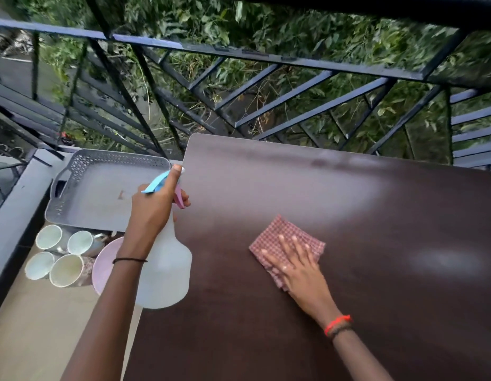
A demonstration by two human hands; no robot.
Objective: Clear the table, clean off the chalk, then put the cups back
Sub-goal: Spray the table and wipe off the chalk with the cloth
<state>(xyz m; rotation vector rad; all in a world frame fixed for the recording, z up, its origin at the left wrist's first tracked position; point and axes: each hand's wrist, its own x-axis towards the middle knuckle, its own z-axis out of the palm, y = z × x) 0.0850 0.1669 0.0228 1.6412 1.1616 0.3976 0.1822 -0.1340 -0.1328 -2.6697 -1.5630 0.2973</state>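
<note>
The dark brown table (348,312) fills the right of the view, with pale chalk smears (447,259) at its right and across its far half. My left hand (153,207) grips a translucent spray bottle (167,273) with a blue and pink trigger head, held over the table's left edge. My right hand (296,265) presses flat on a red checked cloth (282,237) in the middle of the table. Several white cups (65,270) stand on the floor to the left of the table, beside a pink plate (104,262).
A grey perforated tray (101,188) lies on the floor left of the table, beyond the cups. A dark metal railing (266,59) runs along the far side, close behind the table, with foliage past it. A low wall (16,213) borders the left.
</note>
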